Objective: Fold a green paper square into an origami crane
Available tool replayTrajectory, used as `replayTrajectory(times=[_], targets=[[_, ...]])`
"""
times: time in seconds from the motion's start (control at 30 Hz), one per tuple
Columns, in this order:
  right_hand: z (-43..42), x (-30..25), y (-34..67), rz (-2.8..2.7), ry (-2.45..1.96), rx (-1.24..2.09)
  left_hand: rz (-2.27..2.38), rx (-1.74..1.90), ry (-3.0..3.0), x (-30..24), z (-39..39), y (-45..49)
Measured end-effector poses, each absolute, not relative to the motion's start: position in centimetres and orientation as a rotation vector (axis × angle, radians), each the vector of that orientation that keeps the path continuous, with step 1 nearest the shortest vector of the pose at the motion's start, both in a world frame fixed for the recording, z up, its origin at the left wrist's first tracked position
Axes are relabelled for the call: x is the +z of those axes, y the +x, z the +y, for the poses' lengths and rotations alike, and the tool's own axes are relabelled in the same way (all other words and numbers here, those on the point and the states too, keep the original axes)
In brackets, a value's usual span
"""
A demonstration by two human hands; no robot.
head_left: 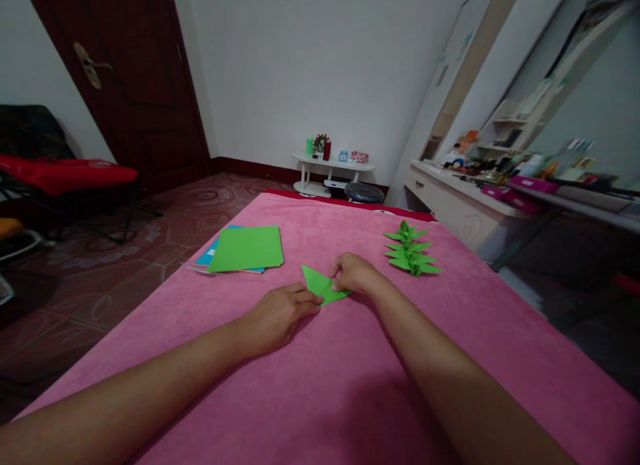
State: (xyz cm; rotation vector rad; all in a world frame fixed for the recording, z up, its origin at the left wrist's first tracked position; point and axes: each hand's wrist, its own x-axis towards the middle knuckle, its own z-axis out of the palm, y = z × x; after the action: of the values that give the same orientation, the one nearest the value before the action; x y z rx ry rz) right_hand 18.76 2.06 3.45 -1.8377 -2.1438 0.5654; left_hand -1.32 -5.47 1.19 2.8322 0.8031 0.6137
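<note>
A folded piece of green origami paper [317,280] lies flat near the middle of the pink-covered table [310,385]. On its lower left edge rest the fingertips of my left hand [280,315], thumb and fingers held together and pressing it down. My right hand [356,275] is curled over the right side, its thumb and fingertips pinched at the paper's edge. Part of the right corner is hidden under that hand. To the right stand pointed green folded paper pieces [412,251], grouped in a row.
A stack of square green sheets [247,248] lies at the left, with blue paper [207,255] showing underneath. Beyond the table's far edge is a low white stand [335,163]. A cluttered white dresser [460,195] flanks the right side; a red chair [70,173] is at the left.
</note>
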Motion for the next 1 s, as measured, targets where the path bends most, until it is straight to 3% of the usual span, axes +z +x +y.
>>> replayTrajectory(times=[0.67,1.0], targets=[[0.9,3.0,18.7,-1.972,-1.749,0.68,1.038,0.682,2.808,1.2,-5.9,-1.4],[1.1,3.1,19.4,-1.791,-1.555,1.137,1.049,0.645,2.802,1.3,-5.9,-1.6]])
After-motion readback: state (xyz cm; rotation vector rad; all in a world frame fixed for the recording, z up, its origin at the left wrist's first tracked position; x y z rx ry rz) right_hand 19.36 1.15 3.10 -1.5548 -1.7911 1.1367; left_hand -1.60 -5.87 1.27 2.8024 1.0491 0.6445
